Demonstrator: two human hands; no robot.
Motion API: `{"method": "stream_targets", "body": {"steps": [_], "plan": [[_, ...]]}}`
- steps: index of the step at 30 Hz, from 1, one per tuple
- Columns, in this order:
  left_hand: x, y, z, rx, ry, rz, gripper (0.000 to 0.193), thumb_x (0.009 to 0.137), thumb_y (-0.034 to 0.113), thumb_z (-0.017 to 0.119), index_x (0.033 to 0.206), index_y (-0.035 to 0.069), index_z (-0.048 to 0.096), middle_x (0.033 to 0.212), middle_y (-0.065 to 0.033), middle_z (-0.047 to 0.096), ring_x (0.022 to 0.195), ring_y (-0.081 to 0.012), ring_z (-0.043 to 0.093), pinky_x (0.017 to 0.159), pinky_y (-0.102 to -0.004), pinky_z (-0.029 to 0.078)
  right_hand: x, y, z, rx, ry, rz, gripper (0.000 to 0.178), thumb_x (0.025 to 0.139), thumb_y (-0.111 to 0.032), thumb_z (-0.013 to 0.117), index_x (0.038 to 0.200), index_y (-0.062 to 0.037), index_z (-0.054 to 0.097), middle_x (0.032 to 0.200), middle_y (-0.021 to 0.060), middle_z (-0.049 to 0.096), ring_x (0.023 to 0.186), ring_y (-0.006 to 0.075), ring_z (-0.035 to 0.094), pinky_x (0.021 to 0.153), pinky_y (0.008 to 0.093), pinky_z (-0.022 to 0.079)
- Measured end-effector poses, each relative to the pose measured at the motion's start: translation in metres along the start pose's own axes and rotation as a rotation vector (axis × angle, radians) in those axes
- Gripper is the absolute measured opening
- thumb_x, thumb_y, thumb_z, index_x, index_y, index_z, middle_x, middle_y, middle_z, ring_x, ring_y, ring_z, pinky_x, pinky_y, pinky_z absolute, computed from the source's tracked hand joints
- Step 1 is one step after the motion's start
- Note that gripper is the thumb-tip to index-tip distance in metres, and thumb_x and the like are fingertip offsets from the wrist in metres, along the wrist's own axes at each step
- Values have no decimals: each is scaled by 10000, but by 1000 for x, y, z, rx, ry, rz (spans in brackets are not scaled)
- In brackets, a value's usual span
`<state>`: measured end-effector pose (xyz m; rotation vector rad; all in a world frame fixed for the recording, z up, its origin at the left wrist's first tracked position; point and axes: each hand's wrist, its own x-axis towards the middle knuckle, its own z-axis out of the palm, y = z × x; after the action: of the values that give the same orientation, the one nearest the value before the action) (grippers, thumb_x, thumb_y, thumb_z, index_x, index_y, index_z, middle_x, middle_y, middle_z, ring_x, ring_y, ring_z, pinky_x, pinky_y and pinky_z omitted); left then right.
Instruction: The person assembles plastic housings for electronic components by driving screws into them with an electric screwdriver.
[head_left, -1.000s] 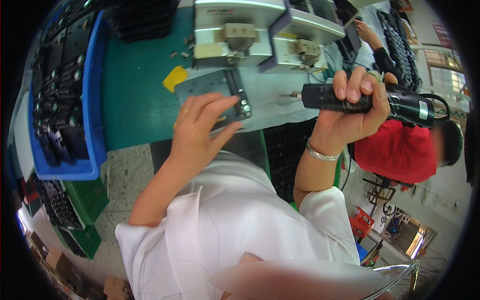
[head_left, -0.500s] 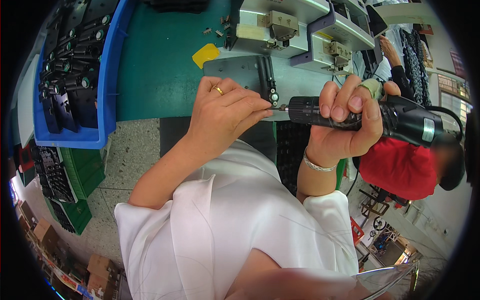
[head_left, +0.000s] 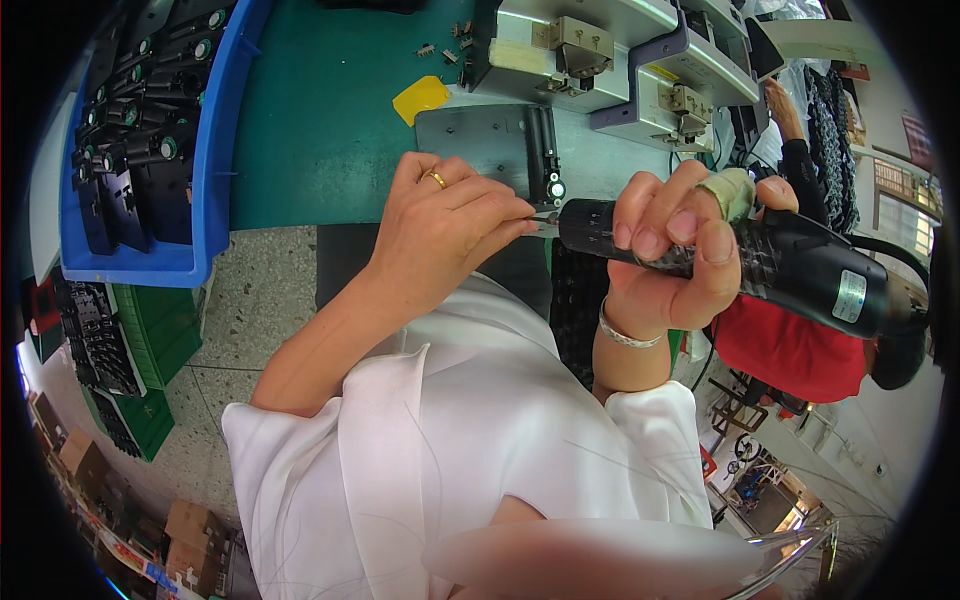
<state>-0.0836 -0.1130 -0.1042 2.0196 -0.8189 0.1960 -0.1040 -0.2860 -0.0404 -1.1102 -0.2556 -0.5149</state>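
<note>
My right hand (head_left: pixel 675 245) is wrapped round a black corded electric screwdriver (head_left: pixel 800 265), its bit pointing left. Green tape covers one of that hand's fingers. The fingers of my left hand (head_left: pixel 440 225) are pinched together right at the bit's tip; whatever is between them is too small to make out. Just beyond both hands, a flat black panel (head_left: pixel 480 140) with a dark tube-like part along its right edge lies on the green table (head_left: pixel 310 140). My hands hide the panel's near side in part.
At left stands a blue bin (head_left: pixel 215 170) filled with black parts. Metal fixtures (head_left: pixel 580 60) sit at the back, beside a yellow piece (head_left: pixel 420 97) and several small parts (head_left: pixel 455 45). Green crates (head_left: pixel 155 330) are on the floor at left. Someone in red (head_left: pixel 790 345) is at right.
The screwdriver has shifted slightly left and tilted, its rear end lower, and the bit is closer to my left fingers. My left hand keeps its pinch. The whole view has shifted a little.
</note>
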Motion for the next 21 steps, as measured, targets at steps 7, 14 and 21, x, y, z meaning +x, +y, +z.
{"method": "stream_targets", "body": {"steps": [7,14,21], "plan": [[-4,-3,-1,14,-38,11,166,721,185,762,859,130,687,850,29,671,782,-160,568,777,-319,358,1,-2,18,-110,-31,50,537,840,-139,695,1186,-139,284,599,54,507,443,163,471,441,318,459],[-11,-6,-6,187,-139,-195,355,669,258,781,980,156,644,914,10,591,854,-195,544,766,-346,386,-4,26,7,-297,-211,-42,465,875,-91,600,1251,-131,330,674,73,494,442,147,430,411,329,448],[-19,-14,-4,225,-181,-173,434,683,291,772,1072,154,637,1005,-23,547,871,-219,523,754,-366,394,-9,42,8,-271,-157,-7,471,867,-62,634,1213,-107,317,651,75,500,457,160,463,415,328,448]]}}
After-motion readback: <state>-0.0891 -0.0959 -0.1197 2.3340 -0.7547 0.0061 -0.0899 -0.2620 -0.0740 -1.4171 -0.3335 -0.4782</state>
